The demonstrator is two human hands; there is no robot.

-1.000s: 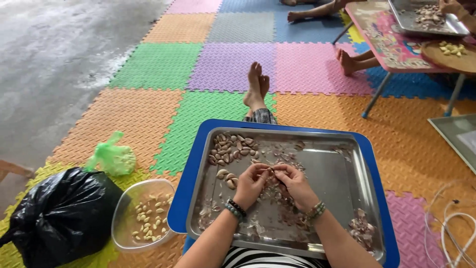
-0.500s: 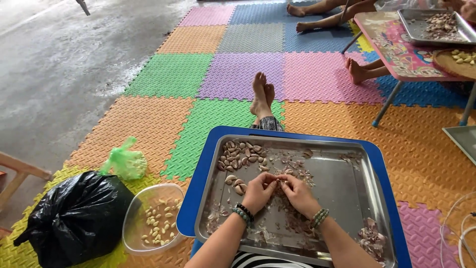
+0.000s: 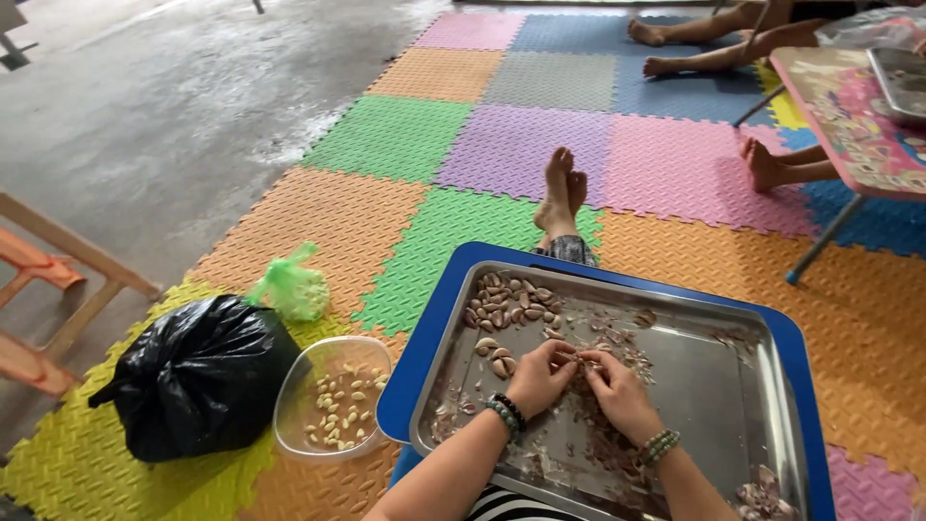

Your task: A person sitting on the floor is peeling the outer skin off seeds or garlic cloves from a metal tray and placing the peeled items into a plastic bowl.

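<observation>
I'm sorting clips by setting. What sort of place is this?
Probably a home or small workshop floor where garlic is peeled by hand: coloured foam mats over bare concrete, a steel tray of cloves, and other people sitting barefoot by a low table.

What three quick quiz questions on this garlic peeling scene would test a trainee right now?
1. True or false: both hands meet over the steel tray on one small clove.
2. Which container holds the peeled cloves? A) black bag B) clear bowl C) green bag
3. In which corner of the tray does the pile of unpeeled cloves lie?

Key
1. True: the left hand and right hand pinch it together between their fingers.
2. B, the clear bowl on the mat left of the tray.
3. The far left corner, just beyond the hands.
</observation>
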